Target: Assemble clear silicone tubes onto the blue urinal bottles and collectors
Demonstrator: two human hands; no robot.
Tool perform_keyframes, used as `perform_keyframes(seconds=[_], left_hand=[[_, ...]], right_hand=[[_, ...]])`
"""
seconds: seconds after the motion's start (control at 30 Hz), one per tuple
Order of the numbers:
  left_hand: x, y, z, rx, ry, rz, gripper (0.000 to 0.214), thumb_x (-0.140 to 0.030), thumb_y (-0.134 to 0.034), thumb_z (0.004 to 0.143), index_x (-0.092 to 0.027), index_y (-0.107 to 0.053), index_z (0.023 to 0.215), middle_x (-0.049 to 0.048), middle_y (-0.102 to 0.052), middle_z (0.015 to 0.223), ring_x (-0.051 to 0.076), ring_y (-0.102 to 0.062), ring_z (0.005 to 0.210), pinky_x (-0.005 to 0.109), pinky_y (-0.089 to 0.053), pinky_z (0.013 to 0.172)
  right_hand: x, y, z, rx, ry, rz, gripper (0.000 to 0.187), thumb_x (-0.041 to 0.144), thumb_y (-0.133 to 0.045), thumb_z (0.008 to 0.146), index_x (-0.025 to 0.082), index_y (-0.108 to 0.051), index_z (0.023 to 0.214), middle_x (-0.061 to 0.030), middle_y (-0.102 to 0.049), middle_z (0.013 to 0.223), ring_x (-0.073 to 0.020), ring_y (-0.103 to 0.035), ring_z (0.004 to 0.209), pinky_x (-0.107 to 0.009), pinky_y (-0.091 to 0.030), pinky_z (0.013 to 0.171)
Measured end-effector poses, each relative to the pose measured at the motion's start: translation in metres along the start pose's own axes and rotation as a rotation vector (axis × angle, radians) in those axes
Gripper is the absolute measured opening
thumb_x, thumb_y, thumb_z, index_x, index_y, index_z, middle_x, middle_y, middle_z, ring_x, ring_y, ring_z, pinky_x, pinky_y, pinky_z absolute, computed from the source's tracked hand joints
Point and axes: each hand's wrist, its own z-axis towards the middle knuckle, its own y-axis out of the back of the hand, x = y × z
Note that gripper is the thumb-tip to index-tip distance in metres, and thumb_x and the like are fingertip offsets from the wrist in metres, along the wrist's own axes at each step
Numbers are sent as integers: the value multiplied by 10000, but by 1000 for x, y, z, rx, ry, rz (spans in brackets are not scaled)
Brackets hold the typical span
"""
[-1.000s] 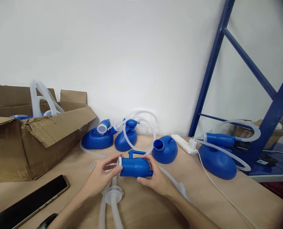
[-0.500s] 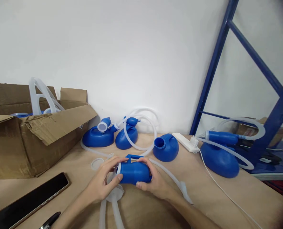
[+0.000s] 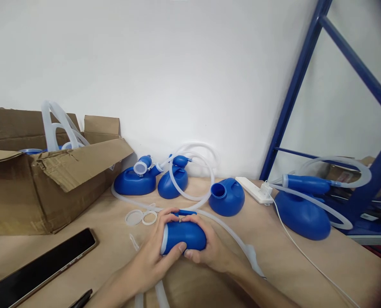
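Note:
Both hands grip a blue plastic urinal cup (image 3: 187, 236) with a white rim, lying sideways just above the table. My left hand (image 3: 160, 244) is wrapped round the rim end, its thumb on the near side. At the rounded end, my right hand (image 3: 206, 241) closes round the body. Fingers of both hands partly cover the cup's blue handle on top. A clear tube (image 3: 161, 295) passes beneath my left wrist, partly hidden. Left of the cup lie a translucent cap (image 3: 134, 211) and a white ring (image 3: 149, 223).
Blue urinal bottles (image 3: 134, 184) with tubes stand along the wall. An open-necked bottle (image 3: 230, 199) is right of centre, another bottle (image 3: 302, 218) farther right. A cardboard box (image 3: 13, 201), phone (image 3: 43, 267) and pen (image 3: 82, 299) lie left. A power strip (image 3: 251, 189) sits by a blue rack (image 3: 293, 85).
My left hand has moved from the cup's rim further onto its body, nearer my right hand. The white ring now shows beside the cap. The view has shifted slightly.

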Motion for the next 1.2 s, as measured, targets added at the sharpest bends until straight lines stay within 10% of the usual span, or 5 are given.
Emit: perform_keyframes(seconds=[0.4, 0.57, 0.7, 0.97, 1.2], left_hand=[[4, 6, 2, -51, 10, 57, 663, -464, -620, 912, -348, -314, 1488, 112, -435, 1528, 298, -535, 1325, 493, -487, 1097], [10, 34, 24, -424, 231, 57, 498, -593, -628, 835, -229, -611, 1175, 85, -676, 1170, 271, -654, 1066, 402, -536, 952], [30, 77, 33, -653, 622, 80, 559, -703, -525, 814, -198, -668, 1005, 55, -684, 854, 224, -631, 709, 294, -507, 595], [78, 133, 24, -297, 917, 320, 417, -536, -503, 776, -175, -711, 757, 106, -693, 629, 302, -666, 569, 322, -445, 463], [87, 134, 20, -218, 783, 492, 225, -365, -556, 719, -221, -723, 758, 81, -768, 801, 308, -720, 801, 322, -509, 641]], right_hand=[[17, 5, 3, 90, -115, 181, 663, 600, -703, 822, 278, -517, 1371, -96, -543, 1431, -319, -530, 1313, -478, -415, 1114], [8, 6, 2, 187, -143, 198, 893, 639, -605, 896, 281, -135, 1565, -160, -369, 1551, -287, -500, 1358, -473, -434, 1100], [11, 9, 0, 337, -137, -204, 627, 509, -645, 917, 291, -418, 1460, -112, -402, 1545, -279, -402, 1428, -491, -331, 1188], [26, 11, 2, 690, 132, -480, 534, 586, -517, 986, 464, -440, 1500, -19, -167, 1705, -284, -210, 1543, -532, -160, 1248], [23, 7, 1, 536, 283, -510, 467, 500, -538, 1005, 323, -572, 1436, -72, -575, 1468, -260, -468, 1387, -456, -318, 1188]])
